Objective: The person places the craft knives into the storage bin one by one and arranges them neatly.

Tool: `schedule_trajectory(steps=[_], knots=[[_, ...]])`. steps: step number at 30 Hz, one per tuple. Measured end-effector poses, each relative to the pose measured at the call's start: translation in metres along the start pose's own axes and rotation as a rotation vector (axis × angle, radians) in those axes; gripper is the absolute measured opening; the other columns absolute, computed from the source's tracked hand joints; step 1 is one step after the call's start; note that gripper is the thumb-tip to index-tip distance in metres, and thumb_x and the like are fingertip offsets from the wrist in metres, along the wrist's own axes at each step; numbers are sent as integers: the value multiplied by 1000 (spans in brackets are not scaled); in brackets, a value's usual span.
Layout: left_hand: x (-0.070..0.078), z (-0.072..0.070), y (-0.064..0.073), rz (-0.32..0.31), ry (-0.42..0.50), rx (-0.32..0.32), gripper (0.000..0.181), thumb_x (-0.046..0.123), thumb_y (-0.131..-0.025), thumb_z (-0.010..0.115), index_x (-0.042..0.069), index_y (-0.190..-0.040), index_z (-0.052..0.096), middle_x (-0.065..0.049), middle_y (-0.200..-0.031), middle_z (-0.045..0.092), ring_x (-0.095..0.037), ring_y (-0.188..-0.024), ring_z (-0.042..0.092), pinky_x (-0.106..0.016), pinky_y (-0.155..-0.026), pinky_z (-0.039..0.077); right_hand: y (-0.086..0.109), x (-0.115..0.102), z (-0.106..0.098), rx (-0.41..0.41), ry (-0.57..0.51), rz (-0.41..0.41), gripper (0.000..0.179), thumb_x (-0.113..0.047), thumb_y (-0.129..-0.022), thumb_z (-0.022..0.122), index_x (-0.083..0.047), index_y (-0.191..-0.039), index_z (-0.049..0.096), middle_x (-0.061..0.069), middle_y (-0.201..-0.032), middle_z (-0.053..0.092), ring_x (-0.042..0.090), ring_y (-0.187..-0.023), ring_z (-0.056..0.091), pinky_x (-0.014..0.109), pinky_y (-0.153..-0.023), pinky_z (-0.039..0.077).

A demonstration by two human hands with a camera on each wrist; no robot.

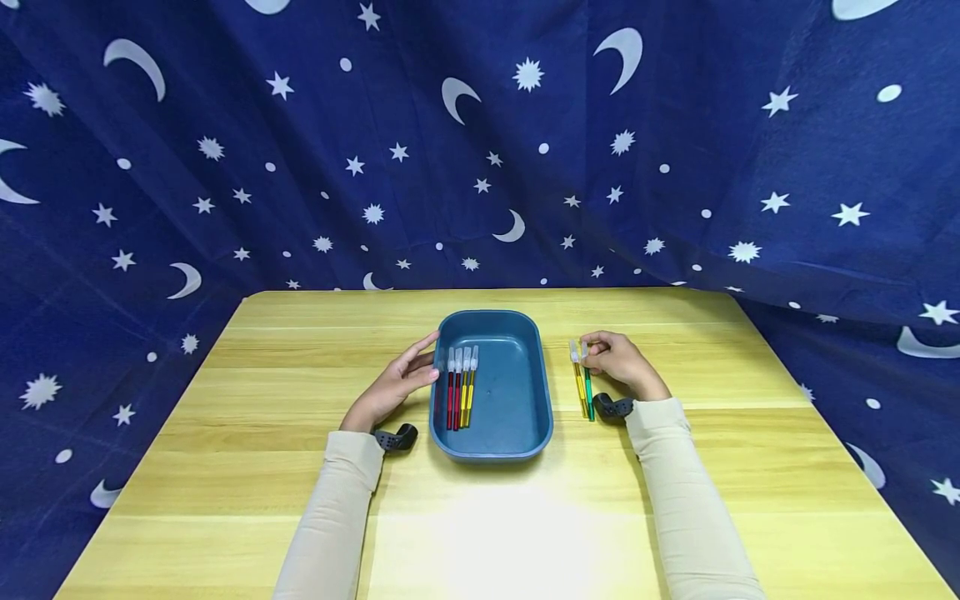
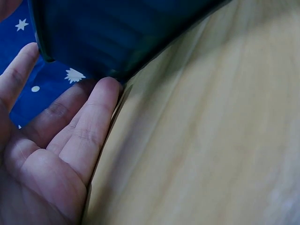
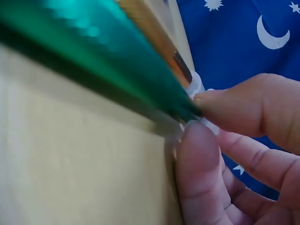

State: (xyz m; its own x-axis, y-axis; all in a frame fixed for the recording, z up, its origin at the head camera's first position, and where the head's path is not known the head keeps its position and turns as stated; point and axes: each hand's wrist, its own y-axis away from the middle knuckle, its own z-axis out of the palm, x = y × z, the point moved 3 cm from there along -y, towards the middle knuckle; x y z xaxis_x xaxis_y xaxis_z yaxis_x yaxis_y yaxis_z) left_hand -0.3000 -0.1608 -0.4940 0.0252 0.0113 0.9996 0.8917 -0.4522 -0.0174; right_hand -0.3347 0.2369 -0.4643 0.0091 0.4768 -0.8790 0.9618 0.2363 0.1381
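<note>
A dark blue plastic tray (image 1: 512,404) stands mid-table in the head view. Inside, along its left wall, lie two red craft knives (image 1: 450,402) and two yellow craft knives (image 1: 471,392) with clear caps. My left hand (image 1: 393,387) touches the tray's left side with extended fingers (image 2: 89,122). To the right of the tray, my right hand (image 1: 621,362) pinches a green craft knife (image 1: 589,400) at its clear cap between thumb and forefinger. Beside it lies another yellow craft knife (image 1: 580,387), its cap close to my fingertips.
The wooden table (image 1: 285,500) reaches back to a dark blue cloth (image 1: 420,208) with white stars and moons, which also hangs along both sides. Black wrist-worn devices (image 1: 397,438) sit at both cuffs.
</note>
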Motion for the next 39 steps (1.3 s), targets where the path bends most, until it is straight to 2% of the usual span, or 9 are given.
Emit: schedule_trajectory(steps=[10,17,25,30,39], knots=[[0,1,1,4,6,-3,72,6,-112,57,14,-174,23,-28,-171,32,-44,-159,30,-50,-124,38,3,-3,-3,-23,-56,-13,52,7,-104,59,20,-150,42,19,-111,55,15,-85,59,25,-73,61],[1,0,0,0,0,3,72,5,-111,57,15,-174,24,-27,-171,32,-43,-159,30,-54,-125,35,6,-5,-9,-33,-72,-3,53,3,-107,57,15,-155,39,21,-114,54,16,-84,63,29,-73,64],[-2,0,-1,9,5,-6,72,4,-112,57,13,-174,23,-28,-172,32,-43,-159,30,-47,-124,39,6,-10,-13,-9,-83,-13,53,5,-106,58,14,-155,40,26,-121,52,14,-80,66,32,-73,66],[-4,-1,-1,8,-1,-6,72,4,-112,56,13,-174,23,-27,-172,31,-42,-160,30,-43,-123,41,8,-18,-13,4,-90,-42,55,7,-103,60,14,-155,41,29,-124,52,14,-76,66,32,-71,65],[-2,0,0,7,2,-5,72,6,-112,57,13,-174,23,-27,-172,31,-43,-160,29,-50,-125,37,12,-35,-14,11,-92,-99,55,7,-103,61,14,-155,42,31,-126,53,10,-79,67,38,-78,67]])
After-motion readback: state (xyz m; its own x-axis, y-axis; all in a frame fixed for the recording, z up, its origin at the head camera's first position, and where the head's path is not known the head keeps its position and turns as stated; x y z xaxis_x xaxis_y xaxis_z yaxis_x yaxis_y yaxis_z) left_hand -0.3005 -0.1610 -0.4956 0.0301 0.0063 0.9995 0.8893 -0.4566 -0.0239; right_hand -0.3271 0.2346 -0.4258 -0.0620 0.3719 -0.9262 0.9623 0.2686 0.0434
